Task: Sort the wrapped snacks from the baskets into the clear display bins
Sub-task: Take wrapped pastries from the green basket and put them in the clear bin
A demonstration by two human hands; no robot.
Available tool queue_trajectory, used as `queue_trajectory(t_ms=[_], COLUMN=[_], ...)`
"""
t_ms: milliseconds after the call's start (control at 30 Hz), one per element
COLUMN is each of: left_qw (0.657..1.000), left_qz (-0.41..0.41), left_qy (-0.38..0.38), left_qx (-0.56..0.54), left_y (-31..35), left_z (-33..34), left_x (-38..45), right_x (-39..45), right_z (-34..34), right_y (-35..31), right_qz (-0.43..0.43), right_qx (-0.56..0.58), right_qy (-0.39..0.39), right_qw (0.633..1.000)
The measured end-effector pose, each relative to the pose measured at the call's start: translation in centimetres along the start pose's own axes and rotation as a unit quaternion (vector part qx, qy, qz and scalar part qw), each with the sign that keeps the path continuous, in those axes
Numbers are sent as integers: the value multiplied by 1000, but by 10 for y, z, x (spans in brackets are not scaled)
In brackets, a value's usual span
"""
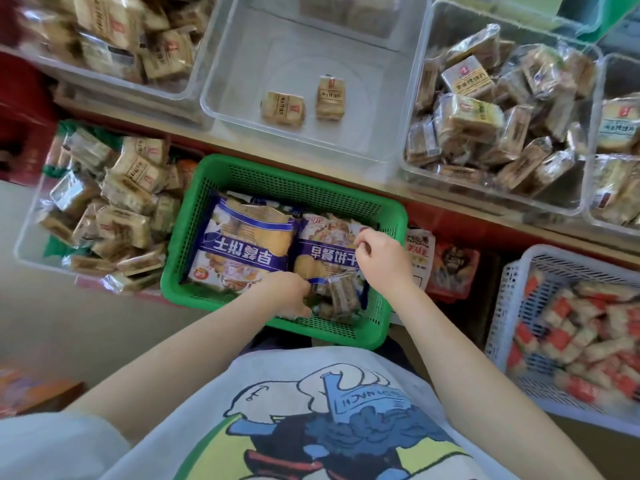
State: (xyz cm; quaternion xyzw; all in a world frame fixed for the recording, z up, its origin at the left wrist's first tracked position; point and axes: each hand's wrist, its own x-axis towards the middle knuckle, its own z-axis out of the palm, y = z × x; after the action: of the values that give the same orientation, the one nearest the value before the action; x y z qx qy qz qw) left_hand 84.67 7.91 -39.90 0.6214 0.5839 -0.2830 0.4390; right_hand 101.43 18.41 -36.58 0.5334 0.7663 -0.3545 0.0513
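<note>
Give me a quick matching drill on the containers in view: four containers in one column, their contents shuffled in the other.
Containers:
1. green basket
2. middle clear bin
3. white basket
4. right clear bin

Contents:
A. only two tan wrapped snacks
B. red-and-white wrapped snacks
C. two blue biscuit bags and a few small clear-wrapped snacks
D. a heap of clear-wrapped tan snacks

Pairs: 1-C, 2-A, 3-B, 4-D
</note>
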Motion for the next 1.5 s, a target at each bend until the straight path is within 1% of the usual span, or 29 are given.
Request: queue_trajectory(t_ms=[100, 167, 233, 300, 333, 367, 433, 500, 567, 633, 700, 733, 800, 867, 900, 967, 1000, 1033, 1067, 1100, 1167, 1200, 1233, 1267, 1300, 1367, 1400, 1433, 1500], left_qw=[997, 996, 998, 986, 964, 933, 862, 777, 696, 650, 632, 628, 639, 653, 653, 660, 670, 682, 691, 697, 710, 720, 734, 751, 770, 807, 826, 844, 885], left_qz=[-15, -39, -47, -45, -44, -40, -27, -7, 44, 108, 141, 142, 122, 104, 103, 105, 101, 95, 89, 84, 71, 59, 44, 28, 11, -19, -33, -46, -60], left_qy=[-11, -28, -32, -1, 21, 44, 88, 114, 119, 116, 130, 151, 215, 276, 294, 309, 312, 313, 315, 317, 319, 317, 313, 304, 294, 273, 260, 244, 212], left_qx=[75, 81, 10, -162, -263, -356, -498, -619, -707, -743, -751, -750, -729, -698, -690, -677, -666, -654, -645, -637, -624, -614, -601, -585, -566, -523, -499, -475, -411], left_y=[17, 24, 24, 17, 14, 10, 5, 5, 8, 16, 29, 36, 48, 55, 57, 59, 60, 62, 64, 66, 70, 71, 70, 69, 68, 66, 65, 65, 66], left_z=[13, 15, 7, -7, -16, -25, -45, -66, -87, -108, -129, -139, -156, -170, -175, -183, -186, -187, -187, -187, -183, -180, -175, -168, -161, -143, -132, -121, -97], left_x=[7, 12, 13, 10, 7, 4, -2, -9, -14, -18, -23, -24, -27, -30, -32, -36, -37, -38, -38, -38, -36, -32, -28, -22, -15, -1, 6, 14, 29], right_x=[1, 2, 2, 2, 1, 0, 0, 0, -1, -3, -8, -10, -13, -11, -8, 2, 9, 17, 27, 36, 51, 56, 59, 60, 58, 47, 39, 30, 13], right_z=[6, 10, 11, 11, 9, 6, -1, -13, -30, -50, -75, -87, -116, -146, -161, -189, -201, -211, -217, -221, -220, -219, -218, -215, -211, -197, -185, -170, -133], right_y=[-1, -2, -1, 2, 3, 3, 1, -6, -15, -20, -23, -23, -21, -16, -12, -1, 4, 10, 16, 22, 32, 34, 34, 32, 29, 21, 16, 13, 13], right_qz=[6, 11, 16, 30, 45, 63, 108, 145, 149, 107, 48, 32, 25, 22, 27, 29, 18, 3, -3, 0, 23, 31, 31, 18, -6, -67, -101, -126, -125], right_qx=[2, 0, 10, 44, 70, 103, 194, 305, 409, 468, 495, 488, 449, 391, 362, 279, 227, 171, 112, 57, -26, -48, -64, -77, -82, -38, -3, 36, 77], right_qy=[-10, -17, -16, -14, -12, -5, 19, 34, 19, -9, -25, -15, 33, 130, 196, 345, 403, 429, 419, 383, 275, 241, 242, 277, 336, 433, 439, 415, 330], right_qw=[1000, 1000, 1000, 998, 996, 993, 975, 941, 900, 877, 867, 872, 892, 911, 911, 896, 886, 887, 901, 922, 961, 969, 968, 957, 938, 898, 893, 900, 933])
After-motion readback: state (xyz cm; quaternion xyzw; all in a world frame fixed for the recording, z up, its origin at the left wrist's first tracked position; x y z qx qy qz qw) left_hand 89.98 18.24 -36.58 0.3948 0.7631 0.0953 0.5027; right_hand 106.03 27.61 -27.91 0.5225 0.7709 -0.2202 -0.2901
